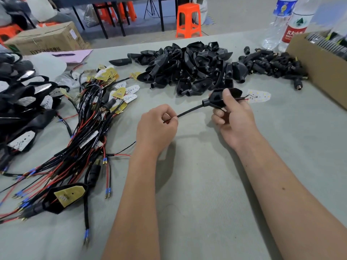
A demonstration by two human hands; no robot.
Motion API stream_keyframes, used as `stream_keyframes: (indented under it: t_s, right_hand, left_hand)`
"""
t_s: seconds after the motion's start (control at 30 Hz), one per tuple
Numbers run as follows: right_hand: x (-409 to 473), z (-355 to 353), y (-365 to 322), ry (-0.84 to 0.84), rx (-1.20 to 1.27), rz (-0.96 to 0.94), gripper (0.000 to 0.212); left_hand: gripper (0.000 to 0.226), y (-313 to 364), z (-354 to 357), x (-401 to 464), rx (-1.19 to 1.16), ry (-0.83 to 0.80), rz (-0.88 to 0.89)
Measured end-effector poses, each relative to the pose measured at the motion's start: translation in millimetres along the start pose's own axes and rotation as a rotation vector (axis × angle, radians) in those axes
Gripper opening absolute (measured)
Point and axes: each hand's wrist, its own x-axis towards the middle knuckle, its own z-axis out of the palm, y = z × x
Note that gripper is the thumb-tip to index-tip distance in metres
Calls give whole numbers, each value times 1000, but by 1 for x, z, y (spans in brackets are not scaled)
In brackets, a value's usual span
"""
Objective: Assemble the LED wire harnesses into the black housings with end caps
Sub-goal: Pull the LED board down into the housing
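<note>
Black housing (219,99) gripped by curled right hand (233,119) above the grey table (206,184), long axis slanting, narrow neck aimed lower-left. Sleeved wire (189,110) pinched at its end by left hand (156,126). LED board (259,96) trailing beyond the housing's wide upper-right mouth

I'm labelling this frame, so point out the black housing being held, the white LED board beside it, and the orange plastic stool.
black housing (216,99), head view, on its body
white LED board (260,96), head view, board centre
orange plastic stool (188,8), head view, seat
</note>
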Motion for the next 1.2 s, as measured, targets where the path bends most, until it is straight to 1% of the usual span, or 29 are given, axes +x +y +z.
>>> stream_keyframes:
  t_s: [0.03, 0.1, 0.13, 0.2, 0.27, 0.37, 0.4, 0.47, 0.6, 0.7, 0.9, 0.97, 1.03, 1.13, 1.17, 1.2]
  right_hand:
    - [-1, 1, 1, -29, -34, -4, 20]
    - [-4, 2, 1, -89, -96, -27, 23]
    - [-5, 3, 1, -105, -113, -38, 22]
    - [-6, 3, 1, -99, -114, -52, 19]
    - [-5, 2, 0, -71, -75, -53, 18]
    - [-2, -1, -2, -25, 62, -28, 8]
    - [-1, -2, -2, -9, 104, -29, 8]
    - [0, -4, -4, 34, 141, -49, 13]
    - [3, -7, -10, 147, 118, -59, 29]
    - [3, -7, -12, 173, 93, -57, 30]
    - [4, -9, -11, 159, -21, -116, 26]
    - [4, -12, -12, 172, -106, -168, 20]
    - [4, -13, -13, 195, -182, -211, 18]
    - [5, -16, -17, 257, -164, -225, 18]
    - [5, -17, -18, 284, -163, -228, 18]
    - [5, -17, -19, 303, -185, -232, 19]
  left_hand:
    - [10, 2, 1, -2, -20, -17, 17]
    - [25, 4, 4, -4, -83, -32, 75]
    - [25, 6, 6, -3, -99, -25, 111]
    - [14, 10, 9, -3, -127, -17, 154]
    - [9, 11, 12, -3, -146, -37, 135]
    - [7, 7, 11, -2, -122, -56, 93]
    - [8, 5, 9, -2, -113, -60, 77]
    - [10, 2, 5, -2, -111, -61, 42]
    - [19, -4, -7, 0, -146, -72, -8]
    - [25, -8, -13, 1, -130, -110, 3]
    - [14, -8, -20, -1, -251, -123, 19]
    - [11, -7, -20, -2, -259, -132, 6]
    - [2, -6, -21, -3, -235, -122, -25]
    - [22, -13, -31, -1, -120, -51, -58]
    - [25, -15, -36, 0, -98, -21, -62]
    - [24, -17, -43, 1, -127, -9, -70]
